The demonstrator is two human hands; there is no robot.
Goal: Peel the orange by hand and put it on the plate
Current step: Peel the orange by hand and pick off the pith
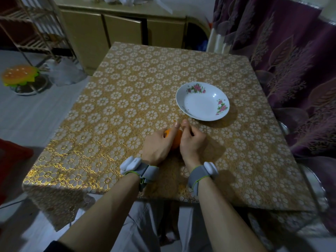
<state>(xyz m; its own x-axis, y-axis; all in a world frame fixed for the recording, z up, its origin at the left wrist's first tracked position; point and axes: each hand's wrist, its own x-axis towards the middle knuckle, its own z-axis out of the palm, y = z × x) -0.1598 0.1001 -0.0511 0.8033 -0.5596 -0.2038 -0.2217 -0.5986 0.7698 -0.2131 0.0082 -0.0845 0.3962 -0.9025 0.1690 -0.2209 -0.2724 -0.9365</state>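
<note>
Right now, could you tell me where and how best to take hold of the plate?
Grip the plate by its near rim, thumb on top, fingers beneath, probably coming from the right hand. It lies flat, its flared rim stands off the tablecloth, and that edge is nearest that hand.

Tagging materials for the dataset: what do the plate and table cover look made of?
Plate: likely glazed ceramic or melamine, glossy white with printed pink flowers. Table cover: probably embossed vinyl, gold with white flowers; raised lines glint near the front edge.
</note>
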